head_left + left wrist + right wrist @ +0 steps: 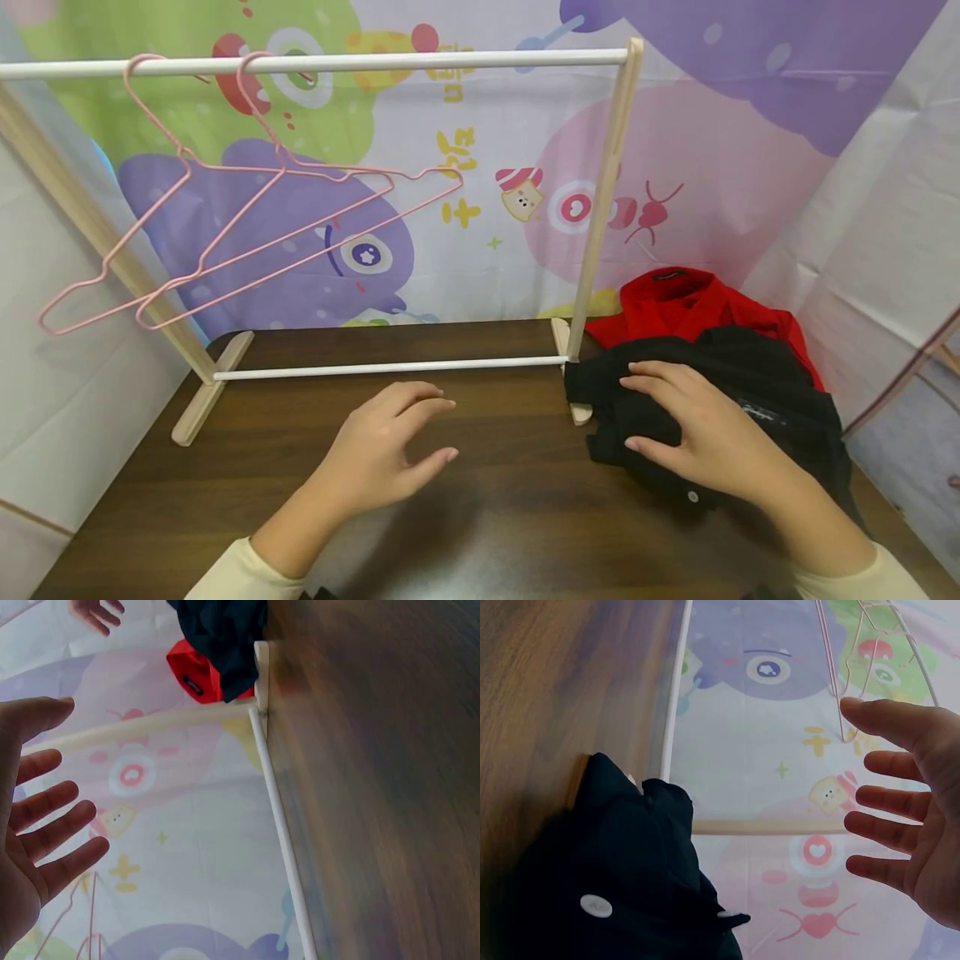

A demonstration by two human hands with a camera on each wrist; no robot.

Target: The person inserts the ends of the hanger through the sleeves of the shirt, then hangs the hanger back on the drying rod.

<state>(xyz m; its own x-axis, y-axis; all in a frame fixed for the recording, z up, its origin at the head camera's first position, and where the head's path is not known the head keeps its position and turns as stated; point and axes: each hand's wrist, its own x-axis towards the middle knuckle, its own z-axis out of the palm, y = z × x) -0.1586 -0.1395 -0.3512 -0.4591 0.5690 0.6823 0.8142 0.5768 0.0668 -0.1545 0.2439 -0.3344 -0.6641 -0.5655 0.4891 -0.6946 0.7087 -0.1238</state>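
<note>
My left hand [386, 446] hovers over the wooden table with relaxed fingers and nothing in its grasp. On the right, my right hand [697, 429] overlaps a black garment [795, 408] in the head view; the right wrist view shows its fingers spread, apart from the cloth and holding nothing. The black garment lies in a heap, with a white button [596, 906] on it. Behind and partly under it is a red collared garment [720, 304]. Two pink wire hangers [262, 192] hang bare from the rack's white top bar [420, 61], toward its left end.
The clothes rack has wooden side posts [603, 200], feet [198, 412] and a white lower bar [390, 367]. Its right foot is partly covered by the black garment. A cartoon-printed cloth [480, 267] stands behind, and pale panels [847, 250] flank the dark wooden table [510, 508].
</note>
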